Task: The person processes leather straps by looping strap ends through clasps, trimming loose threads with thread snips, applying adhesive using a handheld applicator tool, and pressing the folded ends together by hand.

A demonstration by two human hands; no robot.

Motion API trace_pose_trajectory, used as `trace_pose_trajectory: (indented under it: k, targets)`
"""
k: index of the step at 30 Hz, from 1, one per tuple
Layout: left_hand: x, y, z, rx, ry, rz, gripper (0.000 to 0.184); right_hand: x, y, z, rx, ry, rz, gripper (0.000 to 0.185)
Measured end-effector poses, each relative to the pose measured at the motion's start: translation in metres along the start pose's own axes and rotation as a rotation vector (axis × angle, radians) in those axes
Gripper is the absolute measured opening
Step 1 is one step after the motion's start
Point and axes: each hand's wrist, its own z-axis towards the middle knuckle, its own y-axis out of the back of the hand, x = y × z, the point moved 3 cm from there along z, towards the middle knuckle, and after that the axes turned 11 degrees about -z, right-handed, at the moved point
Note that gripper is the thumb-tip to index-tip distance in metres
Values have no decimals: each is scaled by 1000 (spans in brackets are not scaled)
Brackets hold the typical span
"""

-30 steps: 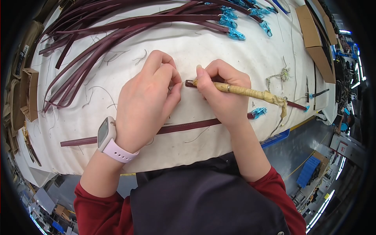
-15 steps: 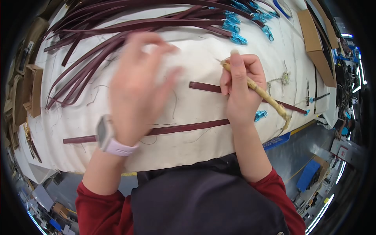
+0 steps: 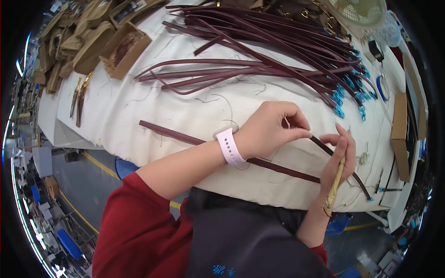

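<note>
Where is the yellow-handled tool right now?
In the head view, the tool sits in the right hand, right of centre, near the strap the left hand pinches.

In front of the strap bundle (image 3: pixel 287 41), a strip of tabletop (image 3: pixel 171 110) leaves passage over loose threads (image 3: pixel 230 107). Farther in front of the bundle, the left hand (image 3: pixel 271 129) and a lone strap (image 3: pixel 174 134) bar the way; a cardboard box (image 3: pixel 399 118) stands to its right.

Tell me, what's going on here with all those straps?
A person's left hand pinches one end of a dark red strap, and their right hand holds a yellowish tool. Another strap lies on the table. A big pile of straps lies farther back.
</note>
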Motion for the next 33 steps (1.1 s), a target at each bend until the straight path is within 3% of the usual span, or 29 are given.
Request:
trace_pose_trajectory:
  k: [1,6,8,9,14,16,18,23,25,27,28,30,31,33]
  targets:
    - [3,5,3,-3,48,-195,13,-7,12,-2,50,-35,-62,28]
    - [-15,19,8,16,152,-461,21,-67,84,-9,57,-148,-423,25]
    - [-14,16,6,25,213,-550,24,-97,120,-7,-130,-21,-445,24]
    - [-14,14,4,24,211,-552,24,-104,141,-5,-157,-148,-454,24]
    - [-38,22,-11,-95,40,-504,29,-73,191,8,-510,-81,-486,20]
    - [-48,39,-35,-197,-34,-411,26,-55,197,7,-590,-39,-474,15]
    - [-63,63,-68,-379,8,-308,28,-32,193,5,-506,63,-504,10]
    - [-83,140,-158,-566,293,52,34,17,131,-13,184,-68,-334,26]
    - [-82,163,-186,-566,329,110,33,20,97,-30,276,-3,-239,29]
    - [-70,187,-205,-612,435,651,29,27,79,-35,380,67,-209,28]
    - [-67,192,-205,-599,427,649,29,27,75,-36,420,111,-230,27]
    - [-81,190,-198,-788,233,1351,26,22,76,-29,317,126,-246,28]
    - [-84,188,-189,-899,151,1313,20,20,76,-23,221,149,-250,29]
    - [-94,161,-146,-872,48,1147,21,8,64,-2,122,138,-189,30]
